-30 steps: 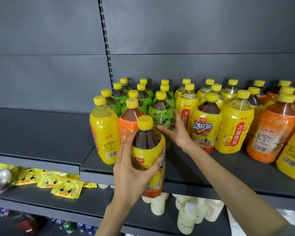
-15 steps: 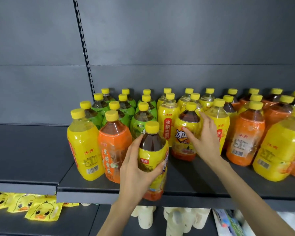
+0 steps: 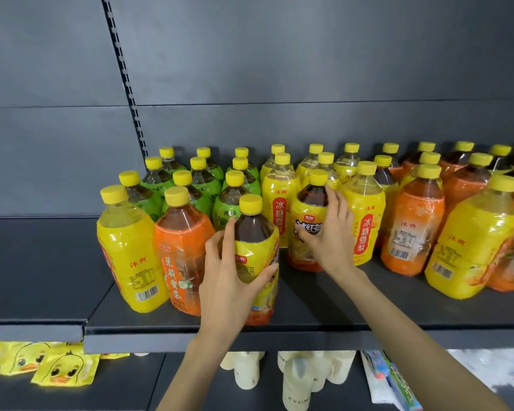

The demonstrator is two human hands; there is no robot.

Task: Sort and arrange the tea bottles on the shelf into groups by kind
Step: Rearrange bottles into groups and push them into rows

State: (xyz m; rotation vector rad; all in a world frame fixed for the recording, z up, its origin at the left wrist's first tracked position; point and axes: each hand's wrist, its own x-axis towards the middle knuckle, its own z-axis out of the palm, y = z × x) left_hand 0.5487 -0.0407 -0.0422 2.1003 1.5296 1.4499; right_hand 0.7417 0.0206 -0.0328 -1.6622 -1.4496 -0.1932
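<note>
- Two hands of mine are up at the dark grey metal shelf [image 3: 324, 310]. Both forearms extend in from below, the right one at a slant from the lower right.
- My left hand [image 3: 229, 280] is wrapped round the front bottle [image 3: 257, 256]. It is a clear plastic bottle of dark brown tea, with a yellow screw cap and a yellow wrap that turns orange-red at the foot. My thumb lies on its right side, my palm against its left, and my index finger [image 3: 231, 232] points up along the shoulder.
- The front bottle stands upright at the shelf's front edge, just beside an orange-wrapped plastic bottle [image 3: 181, 256] on its left.
- My right hand [image 3: 330, 238] holds a second dark-tea bottle [image 3: 309, 203] of the same kind, one row further back. My thumb lies across the printed label and my fingers [image 3: 336, 203] curl round its right side, up to the neck.
- The second dark-tea bottle is upright between two yellow-wrapped bottles of pale drink [image 3: 279, 209].
- Green-wrapped bottles [image 3: 202, 185] cluster at the back left, and more orange-wrapped ones [image 3: 413, 226] stand to the right.
- On the shelf below lie yellow packets printed with a duck face [image 3: 63, 369] and white plastic bottles [image 3: 297, 378].
</note>
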